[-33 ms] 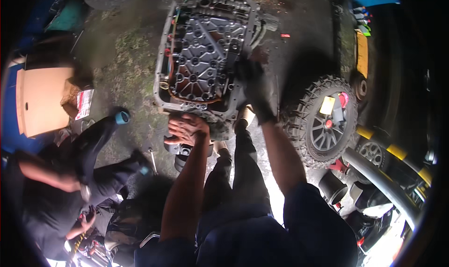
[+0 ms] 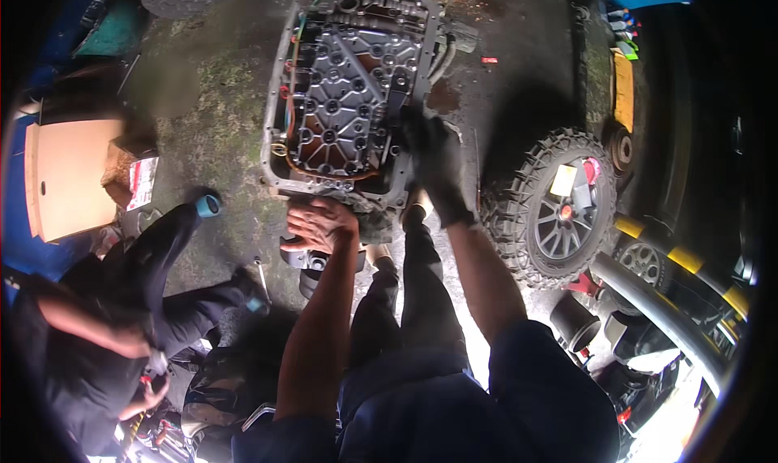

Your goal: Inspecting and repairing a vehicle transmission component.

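Note:
An open gearbox (image 2: 267, 151) with a bare metal flange round its rim stands in front of me. Inside it lies a grey ribbed valve body (image 2: 340, 98) with several bolts, and thin wires run along its left side. My left hand (image 2: 322, 224) is bare and rests on the near end of the housing, fingers spread. My right hand (image 2: 438, 155), in a dark glove, reaches to the gearbox's right edge near the valve body. Its fingers are dark and blurred, so whether they hold anything is hidden.
On the right stands a knobby-tyred wheel (image 2: 559, 208) with papers on it, beside a grey pipe (image 2: 660, 321) and a black bucket (image 2: 575, 321). A co-worker (image 2: 89, 349) sits at the left, near a cardboard panel (image 2: 73, 175). A metal tool (image 2: 262, 278) lies on the floor.
The view has shifted slightly. My gloved right hand has come a little nearer to me along the gearbox edge. The co-worker's upper forearm has moved down toward their other hand. My left hand stays put.

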The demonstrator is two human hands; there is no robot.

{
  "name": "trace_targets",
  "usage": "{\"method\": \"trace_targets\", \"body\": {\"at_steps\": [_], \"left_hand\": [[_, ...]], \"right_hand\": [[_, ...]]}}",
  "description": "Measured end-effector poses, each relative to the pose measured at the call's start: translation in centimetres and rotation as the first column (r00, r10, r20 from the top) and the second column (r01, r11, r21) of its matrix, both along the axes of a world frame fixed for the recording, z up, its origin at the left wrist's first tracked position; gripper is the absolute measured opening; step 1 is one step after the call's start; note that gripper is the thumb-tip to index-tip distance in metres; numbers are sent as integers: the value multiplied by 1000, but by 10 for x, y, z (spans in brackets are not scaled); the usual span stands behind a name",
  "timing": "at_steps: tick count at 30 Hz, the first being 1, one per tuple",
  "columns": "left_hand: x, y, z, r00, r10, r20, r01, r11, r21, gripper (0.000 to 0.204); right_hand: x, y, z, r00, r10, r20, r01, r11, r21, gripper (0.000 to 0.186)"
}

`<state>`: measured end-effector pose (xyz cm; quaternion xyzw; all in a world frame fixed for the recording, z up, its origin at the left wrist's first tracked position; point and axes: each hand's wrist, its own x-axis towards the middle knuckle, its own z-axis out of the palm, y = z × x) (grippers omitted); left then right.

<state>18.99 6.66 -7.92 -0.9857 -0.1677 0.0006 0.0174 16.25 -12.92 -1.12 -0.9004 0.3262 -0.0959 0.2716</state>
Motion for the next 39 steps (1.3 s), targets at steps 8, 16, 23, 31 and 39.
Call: {"method": "trace_targets", "body": {"at_steps": [8,16,23,31,39], "left_hand": [[-3,-30,21,970,14,-242,-41,993,-107,46],[0,-23,22,988,0,-156,-16,995,-102,39],[0,-13,19,995,-11,-101,3,997,-76,54],[1,-15,21,1000,-17,-18,15,993,-121,47],[1,-2,2,990,-46,135,41,998,39,40]], "right_hand": [[0,-48,-10,998,-55,-22,55,998,-9,27],[7,-36,4,996,42,-79,-49,995,-92,27],[10,-17,14,966,-239,-96,253,951,178,43],[16,-17,20,968,-242,-73,250,960,128,46],[33,-29,25,957,-263,-124,279,950,139,45]]}}
